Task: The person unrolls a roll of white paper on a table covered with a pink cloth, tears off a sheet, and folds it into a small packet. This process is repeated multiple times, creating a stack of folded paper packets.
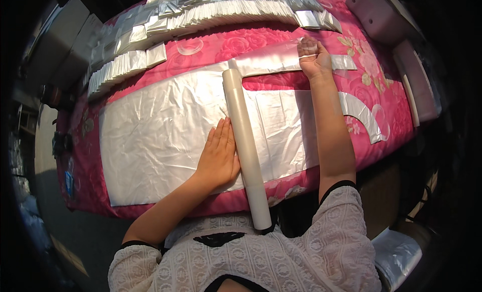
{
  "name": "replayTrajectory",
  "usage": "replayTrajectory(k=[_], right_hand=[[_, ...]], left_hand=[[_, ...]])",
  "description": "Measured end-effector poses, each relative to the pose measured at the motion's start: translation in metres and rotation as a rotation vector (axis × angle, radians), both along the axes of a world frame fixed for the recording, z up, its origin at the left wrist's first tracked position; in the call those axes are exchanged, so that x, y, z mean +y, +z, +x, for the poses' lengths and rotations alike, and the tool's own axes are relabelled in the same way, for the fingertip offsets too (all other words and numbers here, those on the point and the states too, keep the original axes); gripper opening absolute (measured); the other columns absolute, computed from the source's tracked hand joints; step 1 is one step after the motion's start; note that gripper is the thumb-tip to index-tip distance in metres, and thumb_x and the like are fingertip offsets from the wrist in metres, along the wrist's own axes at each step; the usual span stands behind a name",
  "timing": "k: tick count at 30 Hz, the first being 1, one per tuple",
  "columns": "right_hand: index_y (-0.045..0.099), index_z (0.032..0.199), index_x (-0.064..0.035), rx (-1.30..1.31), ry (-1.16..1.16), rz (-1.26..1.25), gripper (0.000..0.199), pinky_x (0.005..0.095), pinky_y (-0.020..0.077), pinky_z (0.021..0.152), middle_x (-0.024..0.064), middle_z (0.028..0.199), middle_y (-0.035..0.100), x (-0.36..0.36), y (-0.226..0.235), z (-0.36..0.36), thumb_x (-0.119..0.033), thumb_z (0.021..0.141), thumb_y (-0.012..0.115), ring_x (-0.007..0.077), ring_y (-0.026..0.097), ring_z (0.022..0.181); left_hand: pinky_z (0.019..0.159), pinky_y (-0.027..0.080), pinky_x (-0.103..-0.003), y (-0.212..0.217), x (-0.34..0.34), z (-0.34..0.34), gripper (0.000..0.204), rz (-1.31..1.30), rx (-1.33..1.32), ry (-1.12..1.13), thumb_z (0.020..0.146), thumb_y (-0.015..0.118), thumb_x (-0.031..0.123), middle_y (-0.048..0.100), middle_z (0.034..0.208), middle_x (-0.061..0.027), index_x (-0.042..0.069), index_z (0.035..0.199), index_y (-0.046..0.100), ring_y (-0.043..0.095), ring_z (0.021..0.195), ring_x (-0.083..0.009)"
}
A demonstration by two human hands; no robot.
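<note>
A thin, crinkled white plastic sheet, shaped like a disposable apron (150,146), is spread on a pink floral cloth. Across it lies a long pale tube (244,141), its near end jutting past the table edge toward my body. My left hand (219,156) rests flat on the sheet against the tube's left side, fingers stretched out together. My right hand (315,61) is at the far right, palm up, with its fingers apart under the see-through film of the apron's upper strip (273,60). A curved strip (364,116) extends right beyond my forearm.
Rows of folded white plastic packets (231,13) line the far side of the table, with a shorter stack (125,66) at the left. Pale boxes (384,16) stand at the far right. Clear plastic (396,257) lies below the table's right side.
</note>
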State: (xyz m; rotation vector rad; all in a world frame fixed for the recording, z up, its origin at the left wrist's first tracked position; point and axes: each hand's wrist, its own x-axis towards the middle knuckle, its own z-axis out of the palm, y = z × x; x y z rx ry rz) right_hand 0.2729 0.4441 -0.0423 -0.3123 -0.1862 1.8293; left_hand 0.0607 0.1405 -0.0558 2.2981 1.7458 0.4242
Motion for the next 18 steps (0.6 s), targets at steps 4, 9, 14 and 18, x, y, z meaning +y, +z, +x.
replayTrajectory(k=[4, 9, 14, 18], right_hand=[[0.055, 0.094, 0.0048, 0.006, 0.056, 0.209, 0.026, 0.0408, 0.0513, 0.076, 0.0167, 0.087, 0.062, 0.059, 0.025, 0.117, -0.011, 0.092, 0.035, 0.0274, 0.061, 0.079], [0.052, 0.110, 0.0033, -0.090, 0.158, 0.492, 0.026, 0.0388, 0.0494, 0.084, 0.0206, 0.114, 0.056, 0.041, 0.069, 0.120, -0.013, 0.094, 0.039, 0.0234, 0.056, 0.103], [0.044, 0.128, 0.0014, -0.972, -0.072, 0.976, 0.038, 0.0334, 0.0363, 0.099, 0.0178, 0.125, 0.051, -0.125, 0.113, -0.069, -0.016, 0.095, 0.043, 0.0235, 0.048, 0.117], [0.044, 0.126, -0.0045, -1.614, 0.236, 1.606, 0.057, 0.0449, 0.0355, 0.092, 0.0254, 0.104, 0.053, -0.209, 0.093, -0.129, -0.035, 0.080, 0.060, 0.0403, 0.048, 0.102]], left_hand=[[0.109, 0.011, -0.048, 0.002, 0.002, 0.003, 0.066, 0.005, -0.014, -0.017, 0.079, 0.040, 0.018, 0.016, 0.142, -0.0304, -0.013, 0.134, 0.020, 0.012, 0.135, -0.0403], [0.110, 0.010, -0.044, 0.001, 0.005, -0.002, 0.063, 0.043, -0.338, -0.009, 0.084, 0.041, 0.022, 0.015, 0.143, -0.0272, -0.004, 0.138, 0.020, 0.011, 0.136, -0.0382], [0.106, 0.025, -0.040, 0.053, 0.022, -0.038, 0.066, -0.426, -1.615, 0.212, 0.090, 0.038, 0.043, 0.029, 0.138, -0.0250, -0.005, 0.134, 0.028, 0.029, 0.129, -0.0326], [0.086, 0.047, -0.047, 0.077, 0.031, -0.083, 0.065, -0.878, -2.218, -0.068, 0.090, 0.037, 0.051, 0.054, 0.113, -0.0209, -0.002, 0.128, 0.036, 0.056, 0.103, -0.0348]])
